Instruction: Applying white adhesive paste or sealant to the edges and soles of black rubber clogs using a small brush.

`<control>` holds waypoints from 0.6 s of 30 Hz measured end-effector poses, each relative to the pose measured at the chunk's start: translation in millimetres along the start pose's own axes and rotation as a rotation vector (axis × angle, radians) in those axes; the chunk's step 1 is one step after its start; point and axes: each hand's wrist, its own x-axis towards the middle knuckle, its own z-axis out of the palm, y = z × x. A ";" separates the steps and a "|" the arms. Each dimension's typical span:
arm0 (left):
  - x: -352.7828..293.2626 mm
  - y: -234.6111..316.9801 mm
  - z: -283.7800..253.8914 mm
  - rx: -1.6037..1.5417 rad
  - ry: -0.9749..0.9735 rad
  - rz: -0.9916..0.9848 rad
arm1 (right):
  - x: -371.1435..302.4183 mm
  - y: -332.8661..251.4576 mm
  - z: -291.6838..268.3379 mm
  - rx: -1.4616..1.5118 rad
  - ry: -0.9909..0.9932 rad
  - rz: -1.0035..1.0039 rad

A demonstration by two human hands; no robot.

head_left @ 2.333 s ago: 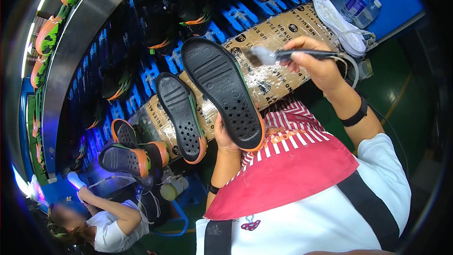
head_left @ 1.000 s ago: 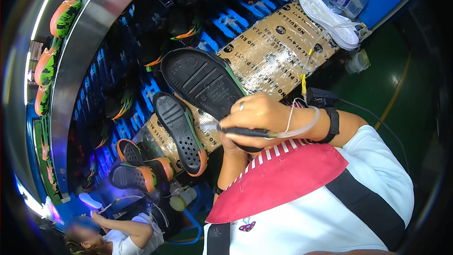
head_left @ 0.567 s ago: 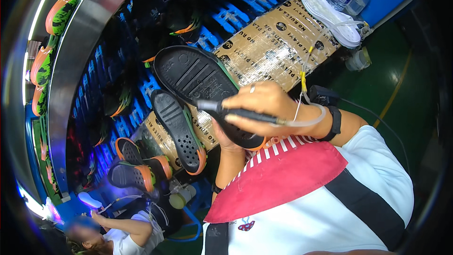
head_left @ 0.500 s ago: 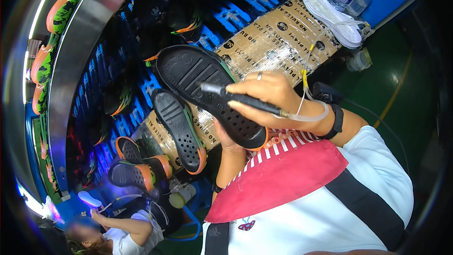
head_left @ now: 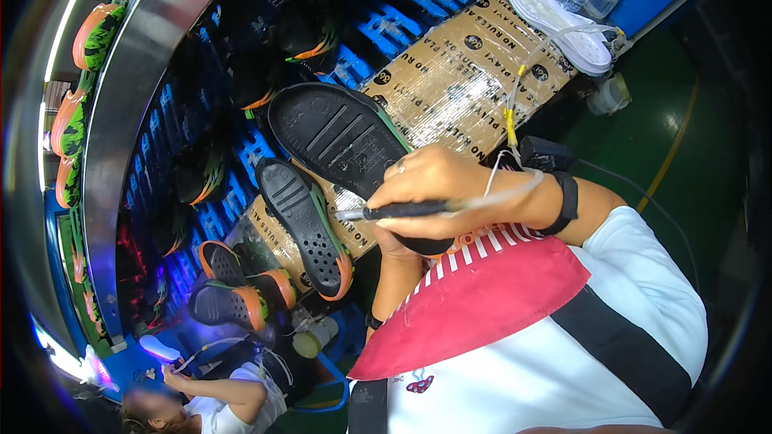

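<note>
Head view: cardboard-covered bench [head_left: 458, 88], green floor [head_left: 675, 137]; hands grip black sole [head_left: 338, 133] and brush [head_left: 402, 210].

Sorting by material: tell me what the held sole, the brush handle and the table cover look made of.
Sole: likely matte black rubber or foam, moulded grooves, no shine. Brush handle in the right hand: dark, smooth, probably plastic. Table cover: brown printed cardboard under glossy clear film, judging by wrinkled glare.

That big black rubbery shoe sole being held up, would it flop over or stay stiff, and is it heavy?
The black shoe sole probably stays fairly stiff: the left hand supports only its lower end, yet the sole stands out straight without drooping. It looks light for its size, since one hand carries it while the right hand works a brush on it. Its ribbed tread likely resists slipping.
</note>
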 end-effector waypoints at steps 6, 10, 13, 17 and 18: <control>-3.9 -5.0 -14.1 -0.179 -0.048 0.066 | -8.6 4.4 -7.3 -0.094 0.170 0.131; -5.0 -5.5 -25.7 -0.124 -0.048 0.015 | -13.0 7.3 -6.9 0.100 0.105 0.141; -1.3 -6.0 -26.9 -0.139 -0.063 0.023 | -11.9 8.3 -12.1 0.035 0.114 0.095; -3.1 -6.4 -21.1 -0.095 0.000 0.042 | -15.9 12.7 -13.1 -0.208 0.205 0.044; -3.1 -6.8 -23.6 -0.118 0.007 0.033 | -17.0 14.0 -11.4 -0.294 0.219 0.036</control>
